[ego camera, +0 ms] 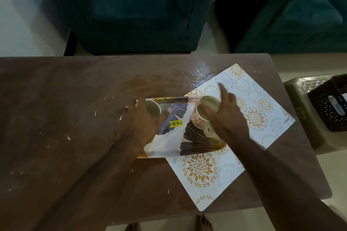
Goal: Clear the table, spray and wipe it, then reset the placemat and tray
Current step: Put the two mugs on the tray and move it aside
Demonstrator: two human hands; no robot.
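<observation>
A white tray (pixel 172 137) with dark leaf prints and a yellow price sticker lies partly on a white placemat (pixel 206 174) with gold and grey flower rings. Two cups stand on the tray. My left hand (pixel 142 124) grips the left cup (pixel 153 109) from the side. My right hand (pixel 223 116) holds the patterned mug (pixel 201 116) on the right, index finger stretched out. The brown table (pixel 65 118) carries white crumbs (pixel 68 138) and a wet patch (pixel 199 73).
Two dark green armchairs (pixel 131 9) stand behind the table. At the right, a low stool (pixel 296 103) holds a black perforated basket (pixel 330 107). My bare feet show under the table's near edge.
</observation>
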